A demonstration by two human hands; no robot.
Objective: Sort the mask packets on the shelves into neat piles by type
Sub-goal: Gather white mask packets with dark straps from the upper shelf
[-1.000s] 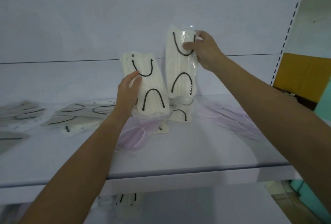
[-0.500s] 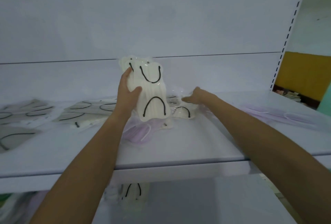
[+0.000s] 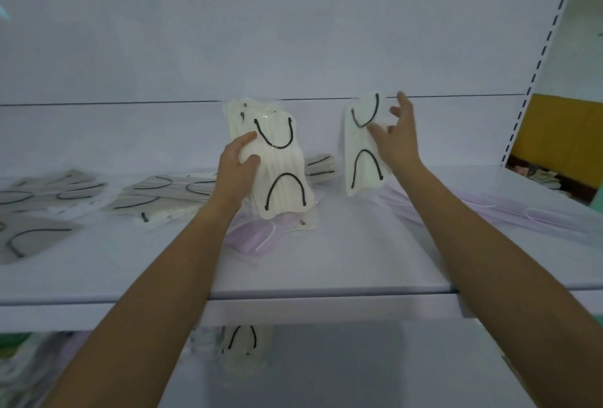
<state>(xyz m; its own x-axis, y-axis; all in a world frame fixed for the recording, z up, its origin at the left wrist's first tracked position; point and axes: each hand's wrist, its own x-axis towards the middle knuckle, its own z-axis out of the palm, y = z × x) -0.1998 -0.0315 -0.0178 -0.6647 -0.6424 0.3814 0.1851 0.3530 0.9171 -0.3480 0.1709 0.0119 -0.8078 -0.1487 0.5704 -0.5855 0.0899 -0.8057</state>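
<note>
My left hand (image 3: 237,164) grips a stack of cream mask packets with black ear loops (image 3: 280,164), held upright above the middle of the white shelf (image 3: 326,264). To its right, my right hand (image 3: 396,137) pinches one more cream packet with black loops (image 3: 362,150) by its upper right side and holds it upright too. A pink mask packet (image 3: 257,238) lies flat on the shelf under the left stack. Another cream packet (image 3: 321,164) lies behind, between my hands.
Grey and cream packets with black loops (image 3: 163,194) lie spread along the shelf's left part. Pink packets (image 3: 509,212) lie at the right. Below, a lower shelf holds more packets (image 3: 241,342). The shelf's slotted upright (image 3: 538,58) stands at the right.
My right hand picked a cream packet up off the shelf and raised it upright to the right of the left stack. My left hand kept its stack nearly still.
</note>
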